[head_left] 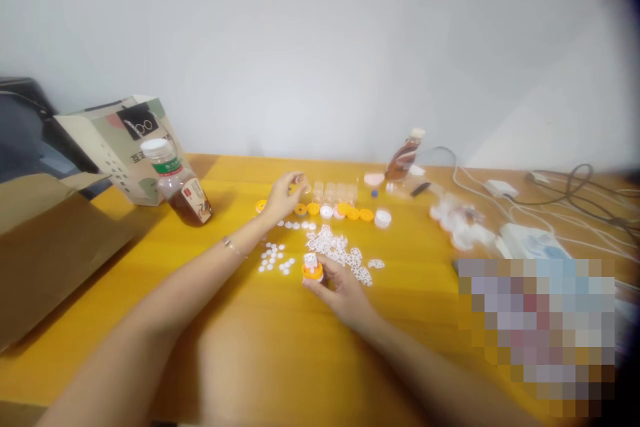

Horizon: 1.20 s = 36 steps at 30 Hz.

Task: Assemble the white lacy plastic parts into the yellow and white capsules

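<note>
My right hand [345, 290] is closed round a small orange and white round part [313, 271], which stands upright with a white piece on top. Farther back, my left hand [285, 197] pinches a clear plastic cup [305, 185], partly hidden by the fingers. Beside it stands a row of similar clear cups [337, 193]. In front of the cups runs a line of orange and white round caps [353, 213]. Between my hands lie small white discs [270, 255] and a pile of white openwork pieces [330, 245].
A drink bottle [183, 190] and a printed paper bag [117, 153] stand at left, near a cardboard box [55, 253]. Another bottle [404, 157] is at the back right. Cables, a power strip [533, 240] and crumpled plastic [463, 220] occupy the right side.
</note>
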Motion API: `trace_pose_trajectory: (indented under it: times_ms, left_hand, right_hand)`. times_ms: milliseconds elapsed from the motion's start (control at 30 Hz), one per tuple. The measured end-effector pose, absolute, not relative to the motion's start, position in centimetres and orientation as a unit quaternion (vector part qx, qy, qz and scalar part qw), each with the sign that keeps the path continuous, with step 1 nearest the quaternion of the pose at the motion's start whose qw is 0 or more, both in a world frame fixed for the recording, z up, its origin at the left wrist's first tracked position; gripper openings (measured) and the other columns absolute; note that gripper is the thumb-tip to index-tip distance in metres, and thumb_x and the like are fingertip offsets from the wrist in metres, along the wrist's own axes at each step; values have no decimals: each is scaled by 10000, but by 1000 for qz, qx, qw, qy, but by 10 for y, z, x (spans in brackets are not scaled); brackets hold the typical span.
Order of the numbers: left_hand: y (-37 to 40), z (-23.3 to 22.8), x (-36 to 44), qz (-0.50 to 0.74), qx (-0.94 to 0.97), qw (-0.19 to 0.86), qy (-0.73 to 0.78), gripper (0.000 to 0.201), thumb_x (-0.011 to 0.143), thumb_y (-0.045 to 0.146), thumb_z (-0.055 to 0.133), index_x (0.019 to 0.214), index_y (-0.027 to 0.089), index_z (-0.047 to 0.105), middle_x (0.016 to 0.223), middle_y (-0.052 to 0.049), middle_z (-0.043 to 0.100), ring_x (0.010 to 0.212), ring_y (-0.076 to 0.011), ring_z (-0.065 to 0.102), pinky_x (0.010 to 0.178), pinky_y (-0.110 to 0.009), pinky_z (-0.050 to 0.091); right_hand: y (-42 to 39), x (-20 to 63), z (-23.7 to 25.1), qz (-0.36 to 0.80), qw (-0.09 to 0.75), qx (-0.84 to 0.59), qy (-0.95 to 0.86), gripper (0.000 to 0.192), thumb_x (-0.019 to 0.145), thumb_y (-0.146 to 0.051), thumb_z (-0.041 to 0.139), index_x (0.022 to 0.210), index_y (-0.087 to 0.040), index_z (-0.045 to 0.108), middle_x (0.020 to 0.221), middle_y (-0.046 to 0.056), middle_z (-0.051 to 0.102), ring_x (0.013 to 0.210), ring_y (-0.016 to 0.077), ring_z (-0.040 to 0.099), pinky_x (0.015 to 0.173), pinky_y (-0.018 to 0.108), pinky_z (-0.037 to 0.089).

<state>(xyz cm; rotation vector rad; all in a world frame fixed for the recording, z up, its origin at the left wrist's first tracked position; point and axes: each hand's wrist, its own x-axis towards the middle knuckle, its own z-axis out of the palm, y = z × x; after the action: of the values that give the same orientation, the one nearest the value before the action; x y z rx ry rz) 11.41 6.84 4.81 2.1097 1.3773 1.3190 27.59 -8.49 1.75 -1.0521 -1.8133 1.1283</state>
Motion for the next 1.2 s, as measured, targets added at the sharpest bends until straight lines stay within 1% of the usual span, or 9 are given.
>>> trace_pose_trajectory:
  times_ms: [67, 100, 167, 300, 400, 533, 667, 1000, 1200]
  left_hand:
    - [32, 52, 106, 483, 720, 172, 468, 287, 863, 280, 454, 1118, 154, 497, 1070, -92, 588, 965, -177, 567, 827, -302, 469]
    - [12, 53, 102, 515, 699, 222, 443, 281, 863, 291, 464, 1106, 157, 505, 1054, -87, 594, 952, -174, 572, 841, -302, 464]
    - [-27, 52, 96, 528, 683, 303, 403, 274, 843, 291, 509, 1087, 168, 531, 1037, -77, 596, 958, -176, 566, 881, -307, 444]
    - [-73, 40, 90, 524, 658, 380, 386, 309, 820, 286, 550, 1107, 177, 520, 975, -69, 598, 861, -161, 582, 790, -273, 480]
    - [-79, 30, 93, 519, 655, 403, 372, 307, 817, 269, 555, 1107, 179, 512, 995, -72, 583, 896, -162, 572, 816, -278, 475]
    - [-78, 22, 95, 529, 640, 415, 371, 294, 827, 250, 541, 1109, 185, 493, 992, -70, 574, 907, -156, 570, 839, -290, 468]
    - [-80, 19, 95, 527, 660, 389, 369, 290, 821, 252, 548, 1101, 187, 507, 984, -72, 564, 908, -160, 559, 843, -305, 465]
    - [-81, 11, 94, 479, 713, 349, 374, 303, 792, 270, 587, 1080, 189, 541, 999, -73, 587, 891, -166, 569, 832, -300, 475]
    - [-82, 15, 94, 470, 717, 349, 379, 282, 790, 271, 590, 1056, 182, 562, 992, -75, 594, 896, -168, 569, 827, -304, 470]
  right_hand:
    - [-84, 276, 14, 454, 377, -402, -700, 295, 789, -345, 574, 1042, -197, 543, 943, 35, 635, 843, 172, 585, 794, 308, 462]
    - [-83, 275, 12, 461, 386, -399, -692, 309, 784, -340, 580, 1057, -200, 534, 974, 43, 638, 873, 181, 592, 816, 323, 462]
    - [-83, 274, 9, 472, 408, -393, -675, 338, 764, -325, 606, 1068, -210, 516, 1006, 49, 646, 904, 190, 604, 837, 340, 465]
    - [-83, 272, 9, 488, 427, -376, -663, 263, 748, -311, 627, 971, -212, 530, 964, 43, 666, 895, 187, 622, 830, 339, 475]
    - [-84, 271, 11, 489, 421, -371, -668, 237, 749, -308, 626, 947, -203, 548, 938, 46, 666, 880, 190, 626, 818, 338, 480]
    - [-84, 272, 12, 477, 406, -379, -681, 239, 762, -298, 610, 971, -194, 560, 933, 46, 659, 877, 191, 621, 823, 335, 477]
    - [-85, 272, 14, 458, 386, -389, -700, 250, 765, -307, 605, 992, -204, 581, 900, 31, 667, 854, 194, 625, 793, 326, 490]
    - [-88, 272, 21, 425, 363, -397, -728, 242, 776, -299, 591, 1007, -229, 597, 926, 6, 671, 846, 187, 617, 782, 295, 478]
    - [-90, 272, 24, 414, 352, -399, -739, 183, 790, -319, 571, 941, -223, 611, 873, -7, 668, 828, 193, 614, 763, 292, 474]
